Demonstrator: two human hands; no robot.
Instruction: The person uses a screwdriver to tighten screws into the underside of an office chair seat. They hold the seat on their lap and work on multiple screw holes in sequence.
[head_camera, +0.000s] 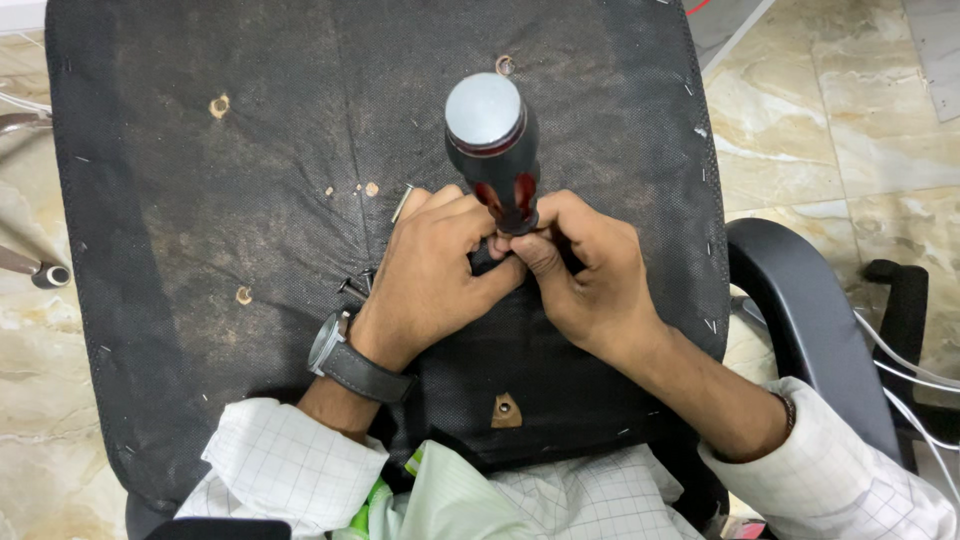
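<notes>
Closest in, two white checked sleeves (290, 465) are pushed back from the forearms, which angle inward from either side and meet at the middle of an upturned chair seat (200, 230). A dark-strapped wristwatch (345, 357) sits on the left wrist. The left hand (435, 270) is curled, knuckles up, fingers folded toward the centre, pressing against the lower end of a screwdriver (497, 150). The right hand (585, 270) mirrors it from the other side, thumb and fingers closed around the same lower part of the tool, so both hands grip the screwdriver low down where the handle narrows. The tip is hidden between the fingers.

The screwdriver stands nearly upright on the seat's black fabric underside, its black-and-red handle rising toward the camera and ending in a round grey cap. Just left of the left hand lie a few loose screws (356, 285), and small bolt holes (219, 105) show through the fabric farther off. A black armrest (800, 310) curves away on the right, over a marble-patterned floor (830, 130).
</notes>
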